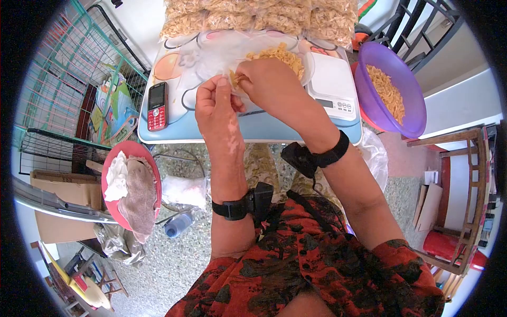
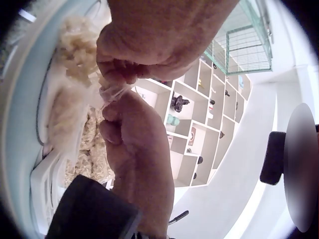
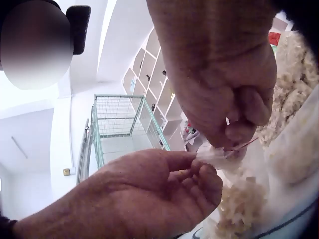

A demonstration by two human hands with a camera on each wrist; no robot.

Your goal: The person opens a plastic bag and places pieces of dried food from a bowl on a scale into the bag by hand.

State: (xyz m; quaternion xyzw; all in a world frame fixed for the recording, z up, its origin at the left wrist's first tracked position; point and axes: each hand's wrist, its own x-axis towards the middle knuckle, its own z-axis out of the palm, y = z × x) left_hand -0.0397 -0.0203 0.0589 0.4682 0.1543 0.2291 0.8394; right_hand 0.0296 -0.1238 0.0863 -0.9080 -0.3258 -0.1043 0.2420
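Note:
A clear plastic bag (image 3: 241,201) of yellowish, chip-like dried pieces (image 1: 282,55) lies on the table in front of me. My left hand (image 1: 219,111) pinches the gathered plastic at the bag's mouth between thumb and fingers. Close beside it, my right hand (image 1: 274,87) is bent over the same end, its fingers curled in on the plastic. In the right wrist view, a thin reddish strip (image 3: 242,145) shows by the right fingertips. Twisted clear plastic (image 2: 112,93) bridges the two hands in the left wrist view.
A white digital scale (image 1: 331,84) stands right of the bag. Filled bags (image 1: 259,18) line the table's back. A red phone (image 1: 157,105) lies at left. A purple basin (image 1: 417,100) of the same pieces stands at right, a red stool (image 1: 110,198) with cloths at lower left.

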